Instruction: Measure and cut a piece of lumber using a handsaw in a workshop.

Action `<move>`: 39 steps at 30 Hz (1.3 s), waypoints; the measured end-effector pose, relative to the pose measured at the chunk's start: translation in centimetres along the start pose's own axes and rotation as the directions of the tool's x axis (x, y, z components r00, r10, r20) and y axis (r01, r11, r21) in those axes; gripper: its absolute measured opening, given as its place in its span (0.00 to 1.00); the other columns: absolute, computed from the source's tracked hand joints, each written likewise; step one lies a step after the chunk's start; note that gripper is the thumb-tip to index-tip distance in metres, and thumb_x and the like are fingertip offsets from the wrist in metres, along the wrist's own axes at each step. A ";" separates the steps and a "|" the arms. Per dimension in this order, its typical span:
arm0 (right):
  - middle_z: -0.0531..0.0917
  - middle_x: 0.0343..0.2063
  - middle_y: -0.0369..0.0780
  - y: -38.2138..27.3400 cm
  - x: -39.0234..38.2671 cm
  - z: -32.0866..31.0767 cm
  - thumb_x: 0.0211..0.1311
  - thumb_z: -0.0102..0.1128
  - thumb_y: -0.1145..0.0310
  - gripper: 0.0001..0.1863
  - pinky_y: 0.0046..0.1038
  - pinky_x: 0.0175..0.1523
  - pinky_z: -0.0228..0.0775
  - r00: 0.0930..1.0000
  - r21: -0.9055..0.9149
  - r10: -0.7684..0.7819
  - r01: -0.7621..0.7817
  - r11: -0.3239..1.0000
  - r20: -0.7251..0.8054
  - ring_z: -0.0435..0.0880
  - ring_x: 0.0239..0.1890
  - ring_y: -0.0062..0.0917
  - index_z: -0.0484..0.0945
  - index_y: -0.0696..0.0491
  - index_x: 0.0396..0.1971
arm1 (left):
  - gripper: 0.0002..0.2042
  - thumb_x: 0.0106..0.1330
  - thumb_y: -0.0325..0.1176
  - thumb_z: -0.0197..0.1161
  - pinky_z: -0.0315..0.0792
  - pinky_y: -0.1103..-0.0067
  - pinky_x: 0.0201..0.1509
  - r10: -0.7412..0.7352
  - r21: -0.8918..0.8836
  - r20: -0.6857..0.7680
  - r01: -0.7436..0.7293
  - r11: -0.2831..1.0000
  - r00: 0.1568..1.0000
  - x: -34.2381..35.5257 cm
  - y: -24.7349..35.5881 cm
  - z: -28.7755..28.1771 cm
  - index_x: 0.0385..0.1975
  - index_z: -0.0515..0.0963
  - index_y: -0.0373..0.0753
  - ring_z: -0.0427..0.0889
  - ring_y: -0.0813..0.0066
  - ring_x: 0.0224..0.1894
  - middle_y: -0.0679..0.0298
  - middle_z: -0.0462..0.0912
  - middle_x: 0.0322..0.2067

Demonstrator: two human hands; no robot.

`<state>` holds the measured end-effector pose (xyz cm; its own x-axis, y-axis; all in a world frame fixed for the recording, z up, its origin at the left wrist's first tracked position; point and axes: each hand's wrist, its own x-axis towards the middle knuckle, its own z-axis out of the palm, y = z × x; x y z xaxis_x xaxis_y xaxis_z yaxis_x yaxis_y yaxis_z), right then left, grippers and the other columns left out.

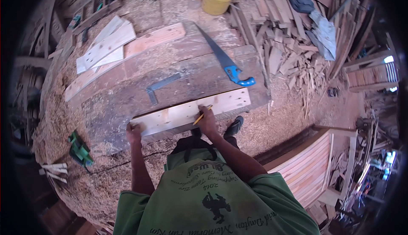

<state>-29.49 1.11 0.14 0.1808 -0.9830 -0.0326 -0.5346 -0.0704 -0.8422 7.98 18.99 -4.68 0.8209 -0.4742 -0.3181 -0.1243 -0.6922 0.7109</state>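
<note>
Pinching the yellow pencil (198,118) in our right hand (207,120) while our left hand (133,131) is clamping the pale plank (189,111), we are risking a crooked mark if it slides on the tabletop (127,94).

Sawdust (63,107) blankets the floor of a cluttered woodworking shed, around a dark, worn wooden workbench (140,86). A heap of offcuts (289,52) lies to the right, with a slatted wooden frame (310,167) lower right. Daylight enters through openings at the far right (389,60).
</note>
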 end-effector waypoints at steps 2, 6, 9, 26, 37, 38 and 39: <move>0.83 0.38 0.54 -0.2 0.1 -0.2 0.61 0.71 0.74 0.21 0.51 0.49 0.80 0.997 0.021 0.062 -0.063 0.998 0.045 0.86 0.43 0.54 0.82 0.53 0.55 | 0.23 0.67 0.31 0.74 0.81 0.69 0.49 -0.039 -0.017 0.013 0.039 0.999 0.999 0.2 0.3 -0.3 0.62 0.82 0.34 0.88 0.66 0.43 0.57 0.91 0.44; 0.84 0.41 0.49 -0.8 0.1 -0.8 0.59 0.74 0.75 0.22 0.44 0.51 0.82 0.995 0.113 0.061 -0.069 0.991 0.075 0.87 0.44 0.46 0.84 0.55 0.55 | 0.19 0.68 0.27 0.72 0.80 0.74 0.45 -0.069 -0.298 0.114 0.100 0.949 0.991 0.4 1.0 -0.8 0.59 0.83 0.34 0.85 0.74 0.41 0.62 0.89 0.41; 0.84 0.40 0.48 -0.8 0.0 -1.0 0.58 0.74 0.75 0.21 0.42 0.49 0.82 0.994 0.090 0.077 -0.084 0.992 0.077 0.88 0.42 0.43 0.85 0.55 0.54 | 0.18 0.69 0.25 0.70 0.79 0.74 0.45 -0.110 -0.275 0.117 0.139 0.952 0.987 0.9 1.1 -0.9 0.58 0.83 0.36 0.84 0.75 0.41 0.64 0.88 0.41; 0.84 0.37 0.40 4.3 0.7 -0.8 0.61 0.82 0.71 0.24 0.37 0.48 0.80 0.965 0.147 0.085 -0.124 0.981 0.247 0.85 0.40 0.31 0.83 0.55 0.56 | 0.43 0.72 0.75 0.56 0.72 0.50 0.63 -0.127 0.426 -0.562 0.417 0.803 0.818 -4.9 10.5 7.1 0.59 0.74 0.32 0.80 0.44 0.59 0.46 0.79 0.54; 0.82 0.38 0.34 2.5 1.9 -3.2 0.67 0.78 0.71 0.23 0.27 0.47 0.76 0.931 0.169 0.013 -0.079 0.982 0.364 0.80 0.41 0.20 0.79 0.57 0.58 | 0.28 0.76 0.62 0.57 0.70 0.53 0.61 -0.038 0.412 -0.669 0.413 0.812 0.742 -5.9 12.8 8.2 0.47 0.75 0.36 0.79 0.48 0.52 0.50 0.78 0.46; 0.83 0.39 0.35 2.1 2.0 -3.5 0.69 0.77 0.71 0.23 0.28 0.47 0.77 0.920 0.213 0.041 -0.133 0.968 0.390 0.82 0.41 0.21 0.79 0.57 0.60 | 0.28 0.76 0.62 0.56 0.69 0.53 0.61 -0.048 0.410 -0.668 0.421 0.809 0.743 -5.9 12.9 8.1 0.47 0.75 0.36 0.79 0.48 0.53 0.50 0.78 0.46; 0.84 0.40 0.37 1.7 2.0 -4.0 0.71 0.76 0.70 0.23 0.28 0.48 0.78 0.906 0.261 0.032 -0.155 0.953 0.422 0.83 0.42 0.22 0.78 0.57 0.61 | 0.28 0.76 0.61 0.56 0.69 0.53 0.61 -0.053 0.410 -0.665 0.423 0.808 0.745 -5.8 12.9 8.1 0.47 0.75 0.36 0.79 0.48 0.53 0.50 0.78 0.46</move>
<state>-33.32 -1.64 0.79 0.4949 -0.8214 -0.2834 -0.3220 0.1296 -0.9378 -2.90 8.44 1.26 0.9888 0.0448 0.1422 0.0182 -0.9829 0.1832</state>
